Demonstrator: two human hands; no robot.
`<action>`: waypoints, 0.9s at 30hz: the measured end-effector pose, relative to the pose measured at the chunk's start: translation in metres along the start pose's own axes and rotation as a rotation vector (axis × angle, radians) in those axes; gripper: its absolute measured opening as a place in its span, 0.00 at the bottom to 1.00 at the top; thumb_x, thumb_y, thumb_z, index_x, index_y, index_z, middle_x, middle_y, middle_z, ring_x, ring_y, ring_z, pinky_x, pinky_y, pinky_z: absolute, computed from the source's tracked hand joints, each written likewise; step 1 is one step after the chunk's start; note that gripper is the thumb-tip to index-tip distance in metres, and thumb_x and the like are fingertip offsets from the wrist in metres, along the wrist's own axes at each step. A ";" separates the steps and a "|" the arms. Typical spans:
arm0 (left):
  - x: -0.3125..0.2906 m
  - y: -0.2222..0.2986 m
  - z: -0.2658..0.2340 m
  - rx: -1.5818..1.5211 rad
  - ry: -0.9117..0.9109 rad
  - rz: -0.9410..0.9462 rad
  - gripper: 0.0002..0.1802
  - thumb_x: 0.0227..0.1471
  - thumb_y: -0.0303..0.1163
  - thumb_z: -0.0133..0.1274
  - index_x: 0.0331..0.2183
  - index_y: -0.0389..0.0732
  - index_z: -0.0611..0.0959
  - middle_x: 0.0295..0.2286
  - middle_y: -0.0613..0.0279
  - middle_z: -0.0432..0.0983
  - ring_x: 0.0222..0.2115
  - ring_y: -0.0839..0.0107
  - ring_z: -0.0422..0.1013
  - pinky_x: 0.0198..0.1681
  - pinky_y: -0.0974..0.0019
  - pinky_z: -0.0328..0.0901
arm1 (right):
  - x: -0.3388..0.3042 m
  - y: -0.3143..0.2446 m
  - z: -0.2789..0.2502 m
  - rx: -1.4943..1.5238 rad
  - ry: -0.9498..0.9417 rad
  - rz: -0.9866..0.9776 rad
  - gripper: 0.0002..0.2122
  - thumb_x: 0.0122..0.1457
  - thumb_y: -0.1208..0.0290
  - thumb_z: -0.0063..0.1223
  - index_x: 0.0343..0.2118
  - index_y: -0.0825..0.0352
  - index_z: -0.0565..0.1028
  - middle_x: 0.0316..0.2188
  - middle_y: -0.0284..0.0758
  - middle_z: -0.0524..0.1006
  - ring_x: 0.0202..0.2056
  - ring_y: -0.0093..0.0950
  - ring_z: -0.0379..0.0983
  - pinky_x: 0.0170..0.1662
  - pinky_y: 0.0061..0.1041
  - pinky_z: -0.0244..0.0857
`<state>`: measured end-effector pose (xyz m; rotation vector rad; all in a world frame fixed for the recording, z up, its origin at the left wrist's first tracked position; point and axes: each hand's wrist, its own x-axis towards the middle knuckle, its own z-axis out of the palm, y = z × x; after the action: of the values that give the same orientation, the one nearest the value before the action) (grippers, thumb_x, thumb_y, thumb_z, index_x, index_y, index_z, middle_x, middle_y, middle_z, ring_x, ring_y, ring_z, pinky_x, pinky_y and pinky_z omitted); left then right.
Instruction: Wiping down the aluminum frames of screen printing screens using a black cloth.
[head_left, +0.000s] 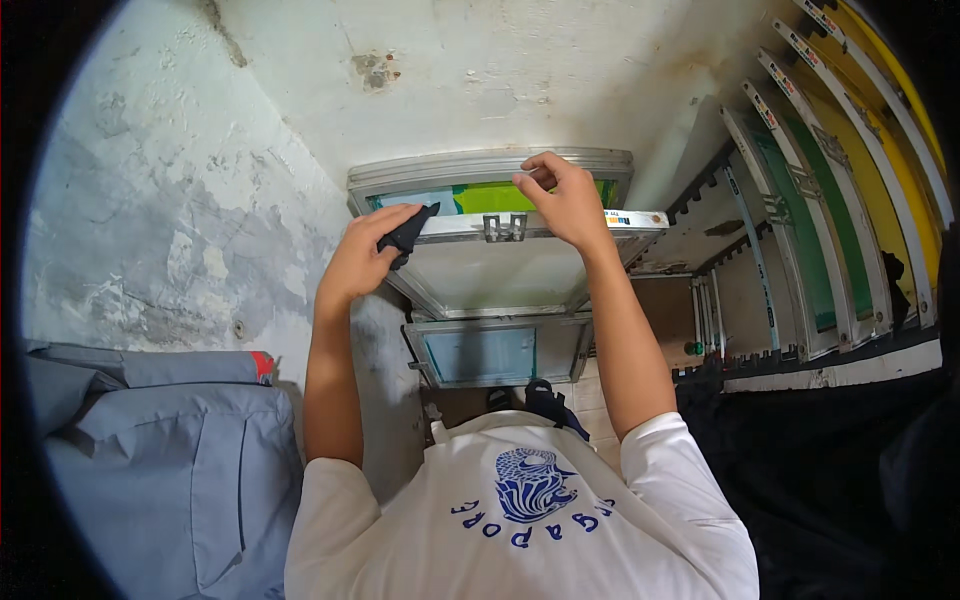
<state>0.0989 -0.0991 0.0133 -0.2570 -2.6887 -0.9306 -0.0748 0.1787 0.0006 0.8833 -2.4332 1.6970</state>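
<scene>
A silk-screen frame with a pale metal bar (455, 227) and a whitish mesh panel stands upright in front of me. A metal clip (504, 228) is fixed at the middle of its bar. My left hand (358, 248) is closed on a black cloth (405, 238) at the bar's left end. Just above the bar's right part, my right hand (570, 205) has thumb and fingers curled in a pinch; what sits between the fingertips, if anything, is too small to tell. Behind stands another frame (480, 166) with green and light-blue areas, against the wall.
Several screen frames (840, 190) stand in a dark notched rack (780, 357) on the right. Below the held frame, another frame (480, 355) with a blue panel stands near my feet. Grey clothing (180, 450) hangs at left beside the peeling wall (170, 200).
</scene>
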 end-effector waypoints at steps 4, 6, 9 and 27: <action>0.000 -0.008 -0.005 -0.069 0.019 -0.066 0.34 0.47 0.13 0.53 0.58 0.38 0.81 0.55 0.45 0.79 0.56 0.52 0.76 0.61 0.62 0.66 | 0.006 0.003 0.003 0.022 -0.004 -0.029 0.15 0.60 0.62 0.67 0.42 0.71 0.82 0.29 0.42 0.84 0.30 0.32 0.82 0.38 0.32 0.75; -0.002 -0.010 -0.007 -0.143 0.021 -0.122 0.32 0.50 0.13 0.54 0.58 0.38 0.81 0.55 0.47 0.81 0.55 0.58 0.77 0.60 0.64 0.67 | 0.003 0.003 0.008 0.045 -0.016 -0.027 0.15 0.60 0.62 0.67 0.42 0.71 0.82 0.28 0.42 0.84 0.30 0.32 0.82 0.38 0.32 0.75; -0.007 -0.010 -0.005 -0.487 0.036 -0.319 0.27 0.58 0.15 0.53 0.59 0.38 0.81 0.50 0.56 0.84 0.48 0.72 0.76 0.56 0.67 0.69 | 0.000 0.002 0.013 0.069 -0.054 0.000 0.15 0.61 0.62 0.66 0.42 0.71 0.82 0.29 0.40 0.84 0.31 0.29 0.81 0.39 0.30 0.74; -0.089 -0.041 -0.038 0.469 0.254 -0.327 0.43 0.49 0.14 0.47 0.67 0.53 0.74 0.66 0.63 0.69 0.71 0.51 0.58 0.72 0.31 0.40 | -0.002 -0.006 0.028 0.115 -0.191 0.001 0.14 0.63 0.63 0.64 0.41 0.71 0.82 0.29 0.38 0.83 0.31 0.26 0.79 0.39 0.29 0.74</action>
<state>0.1804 -0.1610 -0.0106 0.3820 -2.6476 -0.3474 -0.0625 0.1539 -0.0061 1.1065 -2.4718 1.8487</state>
